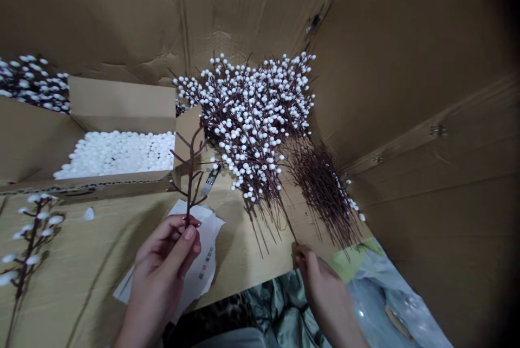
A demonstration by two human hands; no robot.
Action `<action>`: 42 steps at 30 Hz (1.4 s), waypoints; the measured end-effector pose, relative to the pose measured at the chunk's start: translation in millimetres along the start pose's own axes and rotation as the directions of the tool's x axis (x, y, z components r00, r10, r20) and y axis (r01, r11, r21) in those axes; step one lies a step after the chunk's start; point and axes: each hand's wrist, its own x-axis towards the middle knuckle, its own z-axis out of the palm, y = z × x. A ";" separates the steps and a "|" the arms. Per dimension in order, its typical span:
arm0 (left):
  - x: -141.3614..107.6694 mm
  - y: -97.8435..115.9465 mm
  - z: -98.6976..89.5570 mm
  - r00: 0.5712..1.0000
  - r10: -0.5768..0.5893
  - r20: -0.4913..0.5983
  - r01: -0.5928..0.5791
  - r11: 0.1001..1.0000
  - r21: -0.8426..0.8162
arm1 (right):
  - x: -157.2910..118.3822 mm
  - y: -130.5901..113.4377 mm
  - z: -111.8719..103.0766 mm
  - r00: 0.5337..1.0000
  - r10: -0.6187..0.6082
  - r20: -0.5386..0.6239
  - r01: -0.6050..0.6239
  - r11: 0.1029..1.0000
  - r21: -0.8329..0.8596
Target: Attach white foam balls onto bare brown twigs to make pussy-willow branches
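Head cam: left hand [162, 277] closed narrow round a bare brown branching stem [190, 174], held upright, side twigs tilting outward. Right hand [325, 288] low at the front edge of the tan cardboard work surface [101, 239], fingers bunched narrow at the butt of a thin dark stem [289, 223]; can't tell if it's gripping. Past that edge: creased green satin cloth [280, 304] and crinkled clear plastic sheet [385, 304]. Torn white paper sheet [207, 250] lies under the left hand. Small black-handled steel snips [211, 180] lie just beyond the held stem, beside a heap of dark stems studded with round white beads [255, 120]. Looser pile of thin brown twigs [325, 196] to the right, against a tall corrugated cardboard wall [406, 66]. Open brown cardboard box [122, 101] at left, packed with loose white foam balls [117, 153]. Single beaded stem [32, 239] lies at far left.
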 end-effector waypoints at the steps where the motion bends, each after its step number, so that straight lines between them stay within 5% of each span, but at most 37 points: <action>1: -0.2 0.1 -0.1 1.000 0.004 0.000 -0.004 1.000 -0.004 | -1.0 1.8 1.1 0.999 -0.041 0.023 0.042 0.998 -0.047; 6: -1.6 2.0 -1.2 1.000 0.004 0.005 -0.004 1.000 -0.018 | -6.3 8.8 6.9 0.995 -0.100 0.020 0.100 0.995 -0.007; 10: -3.2 4.9 -1.4 0.999 0.035 0.022 -0.034 0.999 -0.031 | -0.9 -8.4 3.7 0.972 0.188 -0.141 -0.126 0.923 0.364; 13: -3.0 5.7 -2.6 0.997 0.063 0.048 -0.062 0.998 -0.031 | 15.2 -54.5 -5.2 0.936 0.338 -0.101 -0.141 0.620 0.771; 17: -1.4 3.9 -7.2 0.990 0.102 0.095 -0.102 0.995 0.003 | 45.1 -139.6 -11.1 0.985 0.137 0.103 -0.114 0.069 0.991; 20: 1.1 1.5 -12.3 0.984 0.131 0.124 -0.133 0.991 0.008 | 62.8 -190.2 -7.2 0.987 -0.051 0.155 -0.161 -0.125 0.979; 24: 5.5 -0.2 -19.7 0.975 0.173 0.142 -0.180 0.983 0.038 | 72.6 -220.0 2.7 0.983 -0.109 0.149 -0.168 -0.189 0.968; 31: 6.5 4.9 -21.5 0.939 0.305 0.160 -0.325 0.939 0.111 | 73.3 -225.1 4.0 0.982 -0.143 0.126 -0.165 -0.309 0.937; 42: 5.7 8.4 -21.0 0.909 0.390 0.148 -0.417 0.863 0.286 | 73.3 -223.6 8.0 0.973 -0.211 0.091 -0.148 -0.274 0.950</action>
